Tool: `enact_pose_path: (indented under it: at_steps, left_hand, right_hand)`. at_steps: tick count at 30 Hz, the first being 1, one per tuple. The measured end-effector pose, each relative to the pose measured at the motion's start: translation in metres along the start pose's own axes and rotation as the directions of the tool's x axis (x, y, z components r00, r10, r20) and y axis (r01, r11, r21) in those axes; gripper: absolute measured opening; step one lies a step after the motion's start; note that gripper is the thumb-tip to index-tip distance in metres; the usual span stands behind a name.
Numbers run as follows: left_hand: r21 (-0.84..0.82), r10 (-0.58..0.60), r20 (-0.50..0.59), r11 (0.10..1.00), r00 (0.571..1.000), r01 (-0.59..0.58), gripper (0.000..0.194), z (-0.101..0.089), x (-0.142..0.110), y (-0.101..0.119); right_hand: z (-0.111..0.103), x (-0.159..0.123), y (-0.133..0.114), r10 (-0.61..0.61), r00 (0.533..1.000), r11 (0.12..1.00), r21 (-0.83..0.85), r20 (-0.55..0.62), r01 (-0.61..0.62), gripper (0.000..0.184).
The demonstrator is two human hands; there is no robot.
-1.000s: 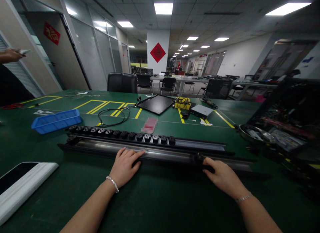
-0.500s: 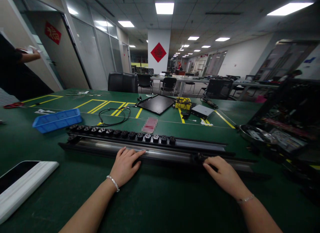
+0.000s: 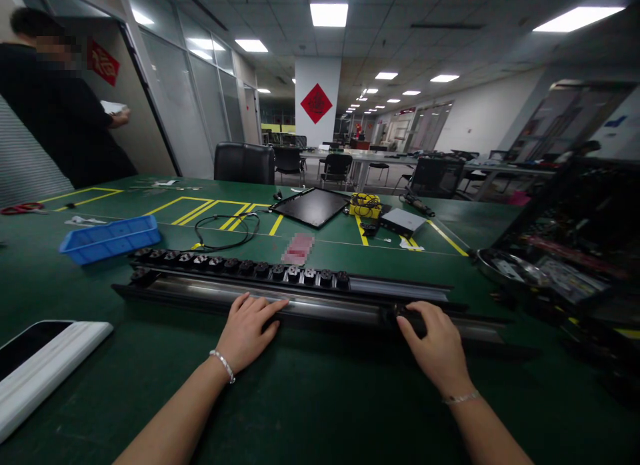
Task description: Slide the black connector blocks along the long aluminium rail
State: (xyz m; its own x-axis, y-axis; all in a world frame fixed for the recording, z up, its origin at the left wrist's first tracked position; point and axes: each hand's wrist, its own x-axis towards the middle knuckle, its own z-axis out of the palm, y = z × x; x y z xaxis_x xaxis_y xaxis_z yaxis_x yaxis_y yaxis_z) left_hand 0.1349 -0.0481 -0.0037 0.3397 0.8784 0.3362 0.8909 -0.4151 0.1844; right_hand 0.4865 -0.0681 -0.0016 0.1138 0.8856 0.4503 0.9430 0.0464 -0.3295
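Observation:
A long dark metal channel [image 3: 310, 308] with a shiny inner floor lies across the table in front of me. Fingers outstretched, my left hand [image 3: 250, 330] rests on the channel's near edge and holds nothing. Toward the channel's right part, my right hand [image 3: 437, 348] grips a small black socket module [image 3: 399, 312] between thumb and fingers; the hand partly covers it. Another black socket [image 3: 143, 274] sits at the channel's left end. Just behind runs a second channel [image 3: 400, 288] carrying a row of black socket modules [image 3: 261, 270].
A blue bin [image 3: 113, 242], a black cable loop [image 3: 227, 232], a black flat panel [image 3: 313, 207] and a grey box [image 3: 404, 222] lie beyond. A white device [image 3: 55, 365] is at left, an opened electronics case [image 3: 575, 252] at right. A person [image 3: 65, 118] stands far left.
My right hand has shifted left and closed around the socket module. My left hand stays on the channel. The person at far left has come further into view.

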Motion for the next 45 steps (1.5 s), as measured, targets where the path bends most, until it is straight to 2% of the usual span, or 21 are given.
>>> enact_pose_path:
  at_steps: [2, 4, 9, 17, 45]
  left_hand:
    - [-0.001, -0.003, 0.005, 1.000, 1.000, 0.003, 0.041, 0.000, 0.000, 0.001]
    - [0.000, -0.003, 0.004, 1.000, 1.000, 0.003, 0.041, -0.001, 0.000, 0.001]
    - [0.000, -0.008, 0.004, 1.000, 1.000, 0.008, 0.040, 0.000, 0.001, -0.001]
    - [0.004, 0.001, 0.002, 1.000, 1.000, -0.001, 0.041, 0.002, 0.000, -0.001]
    - [0.022, -0.004, 0.002, 1.000, 1.000, 0.004, 0.041, 0.002, 0.000, -0.002]
  right_hand:
    - [0.006, -0.003, -0.010, -0.007, 1.000, 0.998, -0.070, 0.002, 0.007, 0.047]
    - [0.011, -0.004, -0.018, -0.003, 1.000, 0.993, -0.117, 0.031, 0.007, 0.050]
    - [0.014, -0.002, -0.024, 0.046, 0.997, 0.992, -0.120, 0.065, -0.038, 0.046]
    - [0.016, -0.002, -0.025, 0.070, 0.997, 0.993, -0.090, -0.045, -0.074, 0.036]
    - [0.017, 0.001, -0.023, 0.073, 0.992, 0.996, -0.044, -0.101, -0.078, 0.033]
